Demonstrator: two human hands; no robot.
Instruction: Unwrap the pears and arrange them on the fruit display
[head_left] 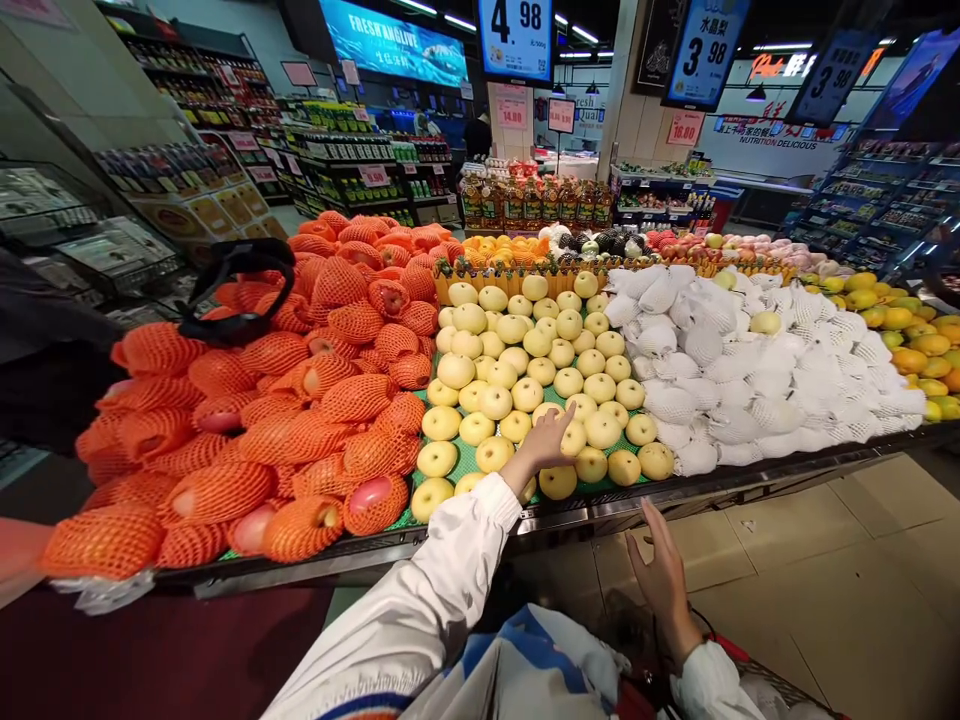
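Observation:
My left hand [546, 440] reaches over a heap of yellow pears [525, 370] on a green mat in the middle of a produce stand. Its fingers are spread and lie on pears near the front row, with nothing lifted. My right hand [661, 572] hovers lower, in front of the stand's metal edge [600, 512], fingers stretched out and holding nothing. Both arms wear white sleeves. A white and blue bag or cloth [525, 670] sits just below my arms.
Fruit in orange foam nets [300, 400] fills the left of the stand, with a black strap [240, 290] lying on it. Fruit in white foam nets [750, 370] lies to the right, with yellow and orange fruit [915, 340] beyond. Shelves and price signs stand behind. Tiled floor lies at right.

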